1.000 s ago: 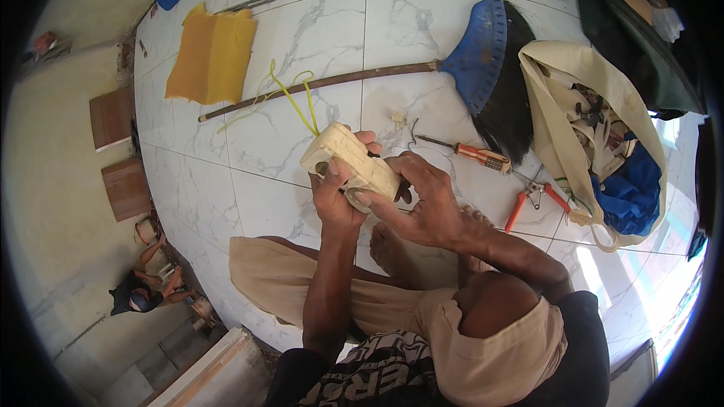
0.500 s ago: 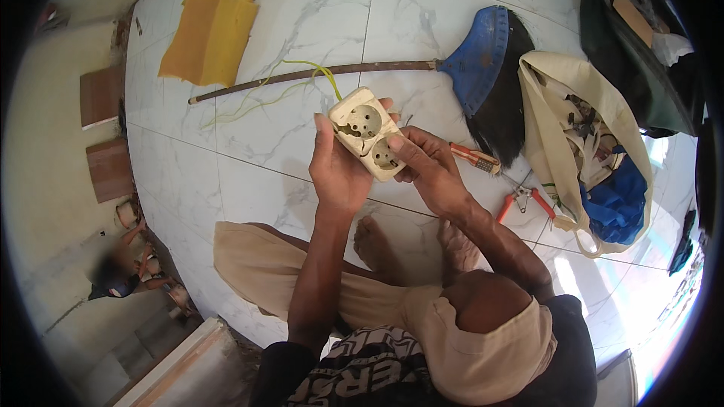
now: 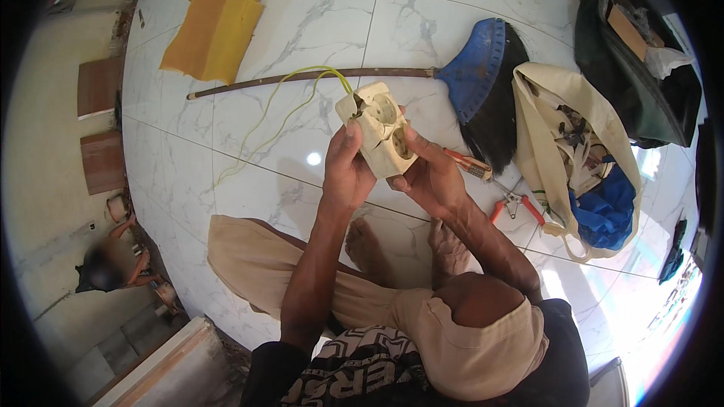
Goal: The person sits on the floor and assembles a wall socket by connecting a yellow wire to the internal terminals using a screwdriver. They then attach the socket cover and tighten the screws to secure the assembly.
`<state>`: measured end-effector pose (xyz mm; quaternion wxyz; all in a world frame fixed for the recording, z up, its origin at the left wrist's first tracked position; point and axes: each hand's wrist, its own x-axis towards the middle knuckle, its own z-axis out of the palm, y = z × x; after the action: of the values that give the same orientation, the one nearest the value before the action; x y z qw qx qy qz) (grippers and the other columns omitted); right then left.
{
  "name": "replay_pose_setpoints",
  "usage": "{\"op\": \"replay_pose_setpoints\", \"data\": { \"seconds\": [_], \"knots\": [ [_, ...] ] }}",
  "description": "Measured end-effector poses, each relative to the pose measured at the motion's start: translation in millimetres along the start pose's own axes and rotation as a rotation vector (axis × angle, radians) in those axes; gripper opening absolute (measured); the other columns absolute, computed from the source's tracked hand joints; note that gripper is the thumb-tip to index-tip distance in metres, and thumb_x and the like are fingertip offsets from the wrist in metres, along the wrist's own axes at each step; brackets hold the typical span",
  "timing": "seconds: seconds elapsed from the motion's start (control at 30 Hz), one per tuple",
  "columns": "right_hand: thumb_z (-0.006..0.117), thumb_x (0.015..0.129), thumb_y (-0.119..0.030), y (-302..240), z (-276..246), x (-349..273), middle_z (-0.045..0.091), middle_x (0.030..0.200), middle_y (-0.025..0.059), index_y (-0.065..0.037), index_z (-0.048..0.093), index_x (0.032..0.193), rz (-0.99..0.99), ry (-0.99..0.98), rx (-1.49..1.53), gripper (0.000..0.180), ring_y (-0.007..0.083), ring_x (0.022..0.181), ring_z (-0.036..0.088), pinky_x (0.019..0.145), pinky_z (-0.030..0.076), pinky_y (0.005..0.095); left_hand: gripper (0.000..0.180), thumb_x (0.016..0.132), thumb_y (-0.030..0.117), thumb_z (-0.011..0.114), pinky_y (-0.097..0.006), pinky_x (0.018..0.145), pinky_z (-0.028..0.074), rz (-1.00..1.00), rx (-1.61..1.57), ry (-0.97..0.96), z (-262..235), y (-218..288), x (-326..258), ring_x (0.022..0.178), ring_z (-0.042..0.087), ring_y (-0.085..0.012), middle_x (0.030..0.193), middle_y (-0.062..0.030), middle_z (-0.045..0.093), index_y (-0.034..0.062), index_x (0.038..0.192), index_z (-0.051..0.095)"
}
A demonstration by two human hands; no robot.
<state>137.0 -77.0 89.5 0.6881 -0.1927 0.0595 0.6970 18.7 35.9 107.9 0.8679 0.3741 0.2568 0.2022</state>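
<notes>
The cream double wall socket you hold shows two round outlets, tilted, with yellow-green wires trailing from its top corner. Your left hand grips its left edge with the thumb pressed on the face, while your right hand closes around its lower right side. A screwdriver lies just beyond your right fingers.

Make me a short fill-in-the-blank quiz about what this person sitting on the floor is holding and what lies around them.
1. Both the left hand and the right hand hold a cream double ____.
2. The thin wire trailing from the socket is yellow-____.
3. The broom lying on the tiled floor has a head of ____ plastic.
4. The red-handled pliers lie beside a cream cloth ____.

Missing words: socket; green; blue; bag
</notes>
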Motion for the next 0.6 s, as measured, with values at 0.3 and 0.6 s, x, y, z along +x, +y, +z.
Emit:
{"op": "replay_pose_setpoints", "data": {
  "seconds": [0.3, 0.6],
  "knots": [
    [0.050, 0.106, -0.047, 8, -17, 4, 0.066, 0.097, 0.0085, -0.004, 0.055, 0.133, 0.063, -0.037, 0.121, 0.051, 0.0139, 0.059, 0.050, 0.053, 0.040, 0.0279, 0.091, 0.093, 0.065, 0.062, -0.046, 0.105, 0.052, -0.016, -0.170, -0.031, 8, -4, 3, 0.127, 0.059, -0.0319, 0.142, -0.0239, 0.054, 0.0018, 0.152, 0.035],
    [0.053, 0.106, -0.045, 24, -24, 3, 0.065, 0.096, 0.0077, 0.000, 0.060, 0.122, 0.127, 0.014, -0.041, 0.048, 0.0157, 0.063, 0.054, 0.053, 0.040, 0.0298, 0.056, 0.087, 0.007, 0.072, -0.041, 0.075, 0.059, 0.002, -0.025, 0.217, 9, -4, 6, 0.090, 0.067, -0.0267, 0.101, -0.0116, 0.060, 0.0038, 0.136, 0.044]
  ]
}}
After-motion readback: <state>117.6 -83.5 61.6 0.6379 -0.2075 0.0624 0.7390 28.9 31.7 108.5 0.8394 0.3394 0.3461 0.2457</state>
